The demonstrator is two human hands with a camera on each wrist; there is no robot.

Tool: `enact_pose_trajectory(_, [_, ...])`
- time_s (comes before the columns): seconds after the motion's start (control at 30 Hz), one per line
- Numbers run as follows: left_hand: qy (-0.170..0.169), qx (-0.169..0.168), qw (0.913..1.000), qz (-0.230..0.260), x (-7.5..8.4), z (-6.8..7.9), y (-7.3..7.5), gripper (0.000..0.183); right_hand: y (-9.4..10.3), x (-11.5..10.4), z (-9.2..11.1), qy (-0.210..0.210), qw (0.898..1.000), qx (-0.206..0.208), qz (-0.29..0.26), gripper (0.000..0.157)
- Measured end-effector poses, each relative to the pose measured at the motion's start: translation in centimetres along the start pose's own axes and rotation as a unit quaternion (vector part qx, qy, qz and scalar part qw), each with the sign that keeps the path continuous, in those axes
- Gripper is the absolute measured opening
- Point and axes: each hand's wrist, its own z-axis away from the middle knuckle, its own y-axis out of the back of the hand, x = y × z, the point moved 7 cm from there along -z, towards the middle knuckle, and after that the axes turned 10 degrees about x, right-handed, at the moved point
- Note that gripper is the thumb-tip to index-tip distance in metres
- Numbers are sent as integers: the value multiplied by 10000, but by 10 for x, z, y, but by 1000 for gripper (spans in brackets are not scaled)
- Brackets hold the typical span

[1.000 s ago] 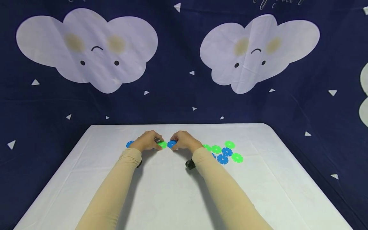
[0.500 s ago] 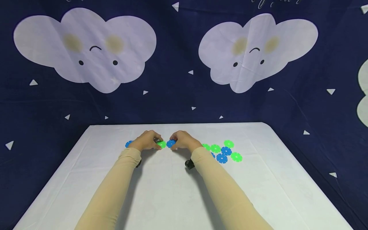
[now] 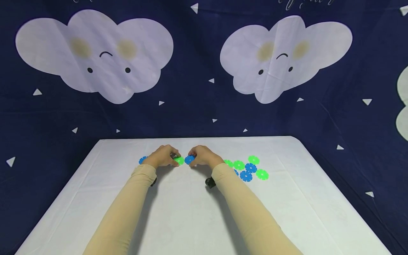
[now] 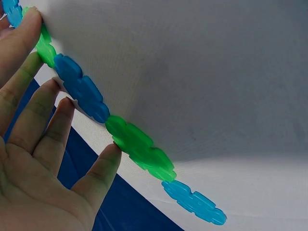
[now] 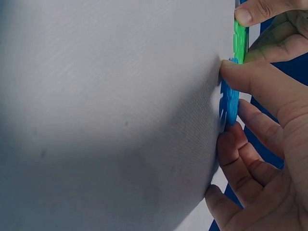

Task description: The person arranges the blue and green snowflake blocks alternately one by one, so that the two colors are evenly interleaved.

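Observation:
With thumb and fingertips my left hand [image 3: 163, 156] pinches a notched green plastic disc [image 3: 180, 160], the end piece of a row. Behind it in the left wrist view run a blue disc [image 4: 82, 89], a green disc [image 4: 139, 147] and a lighter blue disc [image 4: 195, 201], edge to edge. My right hand [image 3: 204, 156] pinches another notched blue disc [image 3: 189, 159] between thumb and fingers. In the right wrist view, this blue disc's edge meets the edge of the pinched green disc [image 5: 239, 41]. Whether their slots interlock, I cannot tell.
Right of my right hand, several loose discs lie on the white table [image 3: 191, 212], among them a green disc [image 3: 262, 174] and a blue disc [image 3: 246, 176]. My right forearm partly covers some. A dark blue cloud-patterned cloth [image 3: 197, 117] hangs behind the table.
The head view has shifted very slightly. Both hands keep their grip on the same discs at nearly the same spot.

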Motion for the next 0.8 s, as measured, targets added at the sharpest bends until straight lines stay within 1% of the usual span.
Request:
enact_pose_trajectory(0.23, [-23, -21, 10000, -22, 0, 1, -1, 40, -2, 0, 1, 8, 10000, -25, 17, 50])
enact_pose_trajectory(0.5, [-42, -81, 10000, -10, 0, 3, -1, 40, -3, -1, 1, 14, 9999, 22, -106, 52])
enact_pose_trajectory(0.7, [-135, -126, 9998, -9, 3, 3, 1, 40, -3, 1, 0, 21, 9999, 44, 113, 55])
enact_pose_trajectory(0.8, [-176, -164, 9997, -12, 3, 2, 0, 39, -2, 2, 0, 123, 9996, -15, 250, 57])
